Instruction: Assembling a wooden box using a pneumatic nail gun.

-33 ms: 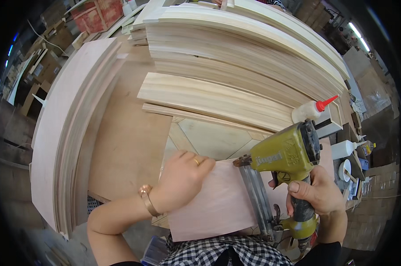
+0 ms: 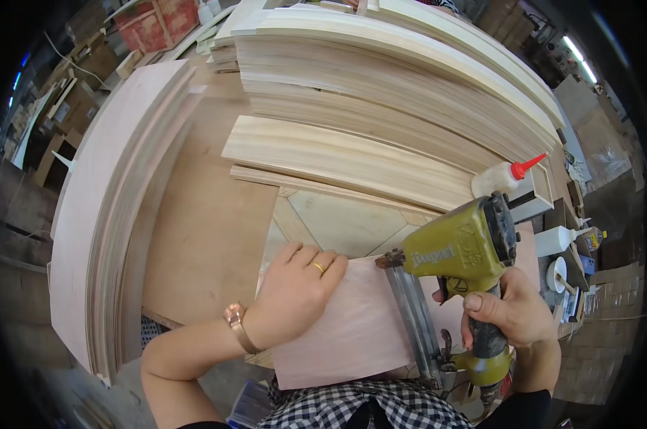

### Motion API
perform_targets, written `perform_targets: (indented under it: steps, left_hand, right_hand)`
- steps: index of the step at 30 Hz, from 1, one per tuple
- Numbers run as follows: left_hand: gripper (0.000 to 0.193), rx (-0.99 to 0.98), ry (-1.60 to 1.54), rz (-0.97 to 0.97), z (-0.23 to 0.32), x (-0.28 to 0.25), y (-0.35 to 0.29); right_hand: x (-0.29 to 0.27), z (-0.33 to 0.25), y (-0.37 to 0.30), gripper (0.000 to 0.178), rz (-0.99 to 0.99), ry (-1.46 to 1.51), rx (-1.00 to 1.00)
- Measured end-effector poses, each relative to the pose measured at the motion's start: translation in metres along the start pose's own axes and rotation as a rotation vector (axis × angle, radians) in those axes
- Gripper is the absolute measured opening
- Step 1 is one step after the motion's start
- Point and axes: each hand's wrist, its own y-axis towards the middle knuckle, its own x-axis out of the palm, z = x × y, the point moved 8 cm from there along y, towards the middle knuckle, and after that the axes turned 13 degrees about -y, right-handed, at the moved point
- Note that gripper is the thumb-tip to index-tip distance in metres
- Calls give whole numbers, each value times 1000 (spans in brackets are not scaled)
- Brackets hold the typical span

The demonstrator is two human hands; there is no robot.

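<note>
My right hand (image 2: pixel 509 311) is closed around the black grip of a yellow-green nail gun (image 2: pixel 456 243), thumb wrapped over it. The gun's nose rests at the far edge of a thin pinkish plywood panel (image 2: pixel 337 329), and its metal magazine slants back across that panel. My left hand (image 2: pixel 298 293), with a ring and a bracelet watch, bends its fingers over the panel's far left edge; the thumb is hidden. Beneath the panel lies a flat wooden frame (image 2: pixel 291 222) with pale angled pieces inside.
Long boards (image 2: pixel 359 154) lie just beyond the frame, before a tall board stack (image 2: pixel 380 79). Another stack of pinkish panels (image 2: pixel 101 207) stands at left. A red-tipped glue bottle (image 2: pixel 495 179) sits behind the gun; a white bottle (image 2: pixel 552 242) and small tub (image 2: pixel 556 272) are at right.
My left hand has turned slightly at the wrist, and its fingers have shifted a little along the panel's edge. The nail gun and right hand look unmoved.
</note>
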Motion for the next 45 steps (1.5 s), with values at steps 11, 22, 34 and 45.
perform_targets:
  steps: [11, 22, 34, 45]
  left_hand:
    - [22, -110, -255, 32, -6, -4, -11]
    - [21, -137, -295, 21, -13, -4, -10]
    - [21, -137, -316, 19, -16, -3, -11]
    - [24, -141, -321, 63, -15, -6, -14]
  right_hand:
    - [12, -10, 2, 33, -5, 5, 0]
    - [18, -7, 7, 41, 4, -40, 36]
    - [23, -14, 10, 40, -3, -258, 97]
    - [-6, -3, -27, 51, 196, -90, -42]
